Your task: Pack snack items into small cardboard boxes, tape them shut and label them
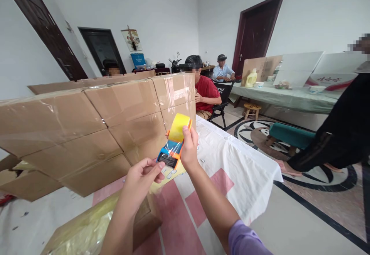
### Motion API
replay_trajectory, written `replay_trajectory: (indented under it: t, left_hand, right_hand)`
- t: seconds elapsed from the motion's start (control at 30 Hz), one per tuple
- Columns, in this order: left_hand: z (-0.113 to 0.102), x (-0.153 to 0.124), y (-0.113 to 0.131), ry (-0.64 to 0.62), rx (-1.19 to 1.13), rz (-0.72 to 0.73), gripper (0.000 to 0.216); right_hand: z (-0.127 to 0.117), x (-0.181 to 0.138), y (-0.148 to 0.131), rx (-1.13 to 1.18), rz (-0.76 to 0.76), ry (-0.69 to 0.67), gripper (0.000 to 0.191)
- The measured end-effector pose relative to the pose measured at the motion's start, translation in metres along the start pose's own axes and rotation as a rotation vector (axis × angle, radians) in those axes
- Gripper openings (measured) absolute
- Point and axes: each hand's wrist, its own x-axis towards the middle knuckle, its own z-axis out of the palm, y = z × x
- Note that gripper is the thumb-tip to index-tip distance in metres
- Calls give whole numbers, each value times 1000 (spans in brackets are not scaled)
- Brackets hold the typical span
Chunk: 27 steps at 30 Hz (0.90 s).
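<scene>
My right hand (189, 147) is closed round an orange and blue tape dispenser (171, 153) that carries a yellow roll of tape (179, 126), held up above the table. My left hand (143, 180) pinches the clear tape end at the dispenser's mouth. Below my hands lies a small cardboard box (95, 224) wrapped in yellowish tape. A wall of taped cardboard cartons (95, 131) stands just behind the hands.
The table wears a white cloth with pink squares (225, 170). A person in a red shirt (206, 93) sits behind the cartons, another sits farther back. A person in black (341, 131) stands at the right. A long table (283, 97) holds bottles and bowls.
</scene>
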Motion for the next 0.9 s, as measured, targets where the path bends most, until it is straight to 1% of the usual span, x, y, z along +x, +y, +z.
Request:
replay_trajectory:
  t: [0.07,0.13,0.43,0.53,0.67,0.9]
  left_hand:
    - [-2,1,-2,-63,-84,-52,42]
    - [-4,2,-4,-79,-123,-63,40]
    - [-10,2,-6,-129,-76,-9,41]
    - [-10,2,-6,-127,-45,12,41]
    - [-10,2,-6,-107,-51,76,39]
    - [-6,1,-8,-16,-84,85,36]
  right_hand:
    - [3,0,0,55,49,37,28]
    - [5,0,1,95,96,68,29]
    - [7,3,4,194,198,118,31]
    - [7,4,4,196,201,123,33]
    - [6,5,4,212,199,118,34]
    - [8,7,2,230,187,180,34]
